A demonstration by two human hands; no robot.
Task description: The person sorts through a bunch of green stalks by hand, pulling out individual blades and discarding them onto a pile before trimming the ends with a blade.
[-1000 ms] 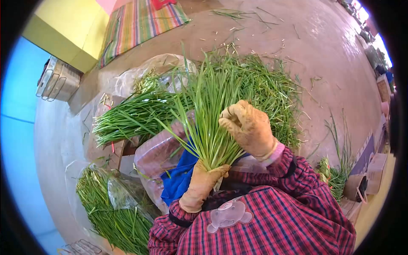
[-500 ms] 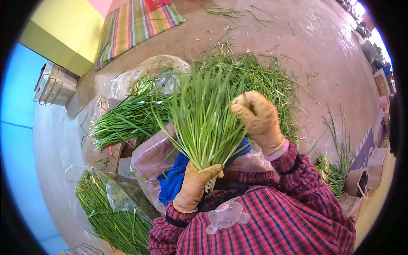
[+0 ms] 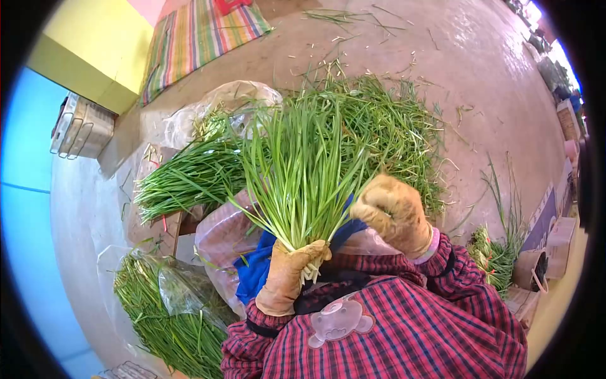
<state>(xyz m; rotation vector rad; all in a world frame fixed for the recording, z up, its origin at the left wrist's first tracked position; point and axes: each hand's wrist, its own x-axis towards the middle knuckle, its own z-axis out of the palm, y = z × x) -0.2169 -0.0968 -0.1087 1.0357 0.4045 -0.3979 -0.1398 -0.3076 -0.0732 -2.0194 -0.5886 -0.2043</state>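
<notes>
My left hand (image 3: 289, 273), in a tan glove, is closed round the pale lower stems of a bunch of garlic chives (image 3: 303, 170). The green leaves fan upward, and the cut stem ends poke out beneath my fist. Just right of the bunch, my right hand (image 3: 394, 211), gloved too, is curled with thumb and fingers together. What it pinches, if anything, is hidden. Behind the bunch lies a big loose heap of chives (image 3: 385, 126). Blue cloth (image 3: 255, 268) and clear plastic lie across my lap below it.
Stacked chives (image 3: 189, 174) lie on a low board at left, by a crumpled plastic bag (image 3: 233, 98). More chives (image 3: 170, 322) fill a bag at lower left. Small tied bunches (image 3: 483, 252) and a brown container (image 3: 529, 271) stand at right. A striped mat (image 3: 202, 38) lies far back.
My right hand has come down and slightly right, from beside the upper leaves to beside the lower part of the bunch. My left hand keeps its hold, almost still.
</notes>
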